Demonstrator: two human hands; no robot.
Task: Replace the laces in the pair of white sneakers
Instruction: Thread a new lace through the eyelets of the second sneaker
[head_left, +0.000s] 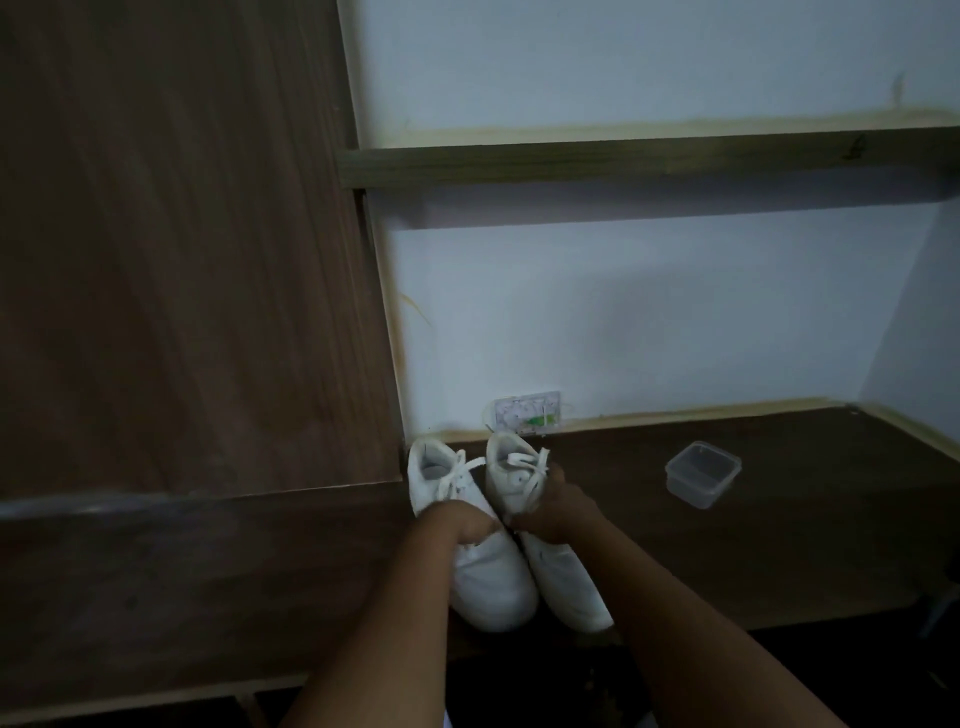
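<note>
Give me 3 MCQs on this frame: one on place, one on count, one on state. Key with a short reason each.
1. Where does the clear plastic container sit relative to the sneakers?
A. To their right, apart
B. Between them
C. On the upper shelf

2. How many white sneakers are on the dark desk?
A. One
B. Two
C. Three

3. What state are the sneakers' laces in?
A. Removed entirely
B. Tied in neat bows
C. Still threaded, ends loose

Key: 1 A, the container stands alone right of the pair. 2 B, left sneaker and right sneaker stand side by side. 3 C, white laces cross the eyelets, with the left hand and right hand at them.
</note>
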